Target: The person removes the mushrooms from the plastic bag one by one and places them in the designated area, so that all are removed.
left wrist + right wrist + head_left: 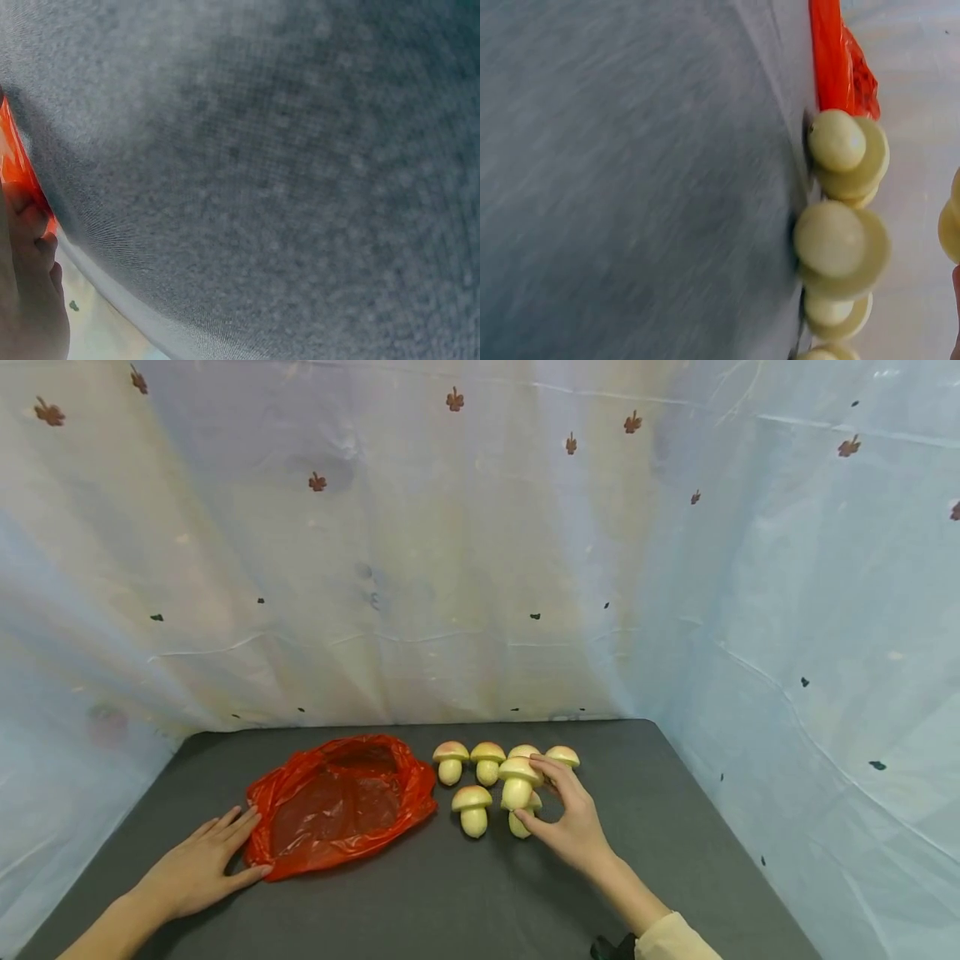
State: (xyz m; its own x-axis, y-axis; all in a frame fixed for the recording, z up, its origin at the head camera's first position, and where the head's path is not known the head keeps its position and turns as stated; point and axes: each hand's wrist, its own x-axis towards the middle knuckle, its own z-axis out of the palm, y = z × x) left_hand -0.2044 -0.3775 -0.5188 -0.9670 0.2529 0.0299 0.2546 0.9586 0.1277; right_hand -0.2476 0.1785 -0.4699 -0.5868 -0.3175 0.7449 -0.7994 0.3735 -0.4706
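Observation:
In the head view an opened red plastic bag [337, 860] lies on the dark table, its mouth facing up. My left hand [197, 867] rests on the bag's left edge with fingers extended and thumb apart; the left wrist view catches only part of this hand [34, 292] beside the red plastic. Between thumb and fingertips, my right hand [573, 822] pinches a toy-like mushroom [517, 783] with a pale yellow stem and pinkish cap. It is raised off the table, partly covering another mushroom [520, 827]. At the right wrist view's edge, a sliver of the held mushroom [950, 229] shows.
Other mushrooms lie right of the bag: one [450, 763] near its rim, one [488, 764] beside that, one [472, 812] closer to me, and one [564, 755] behind my right hand. A patterned curtain [420, 568] encloses the table's back and sides. Something black [613, 948] sits by the right sleeve.

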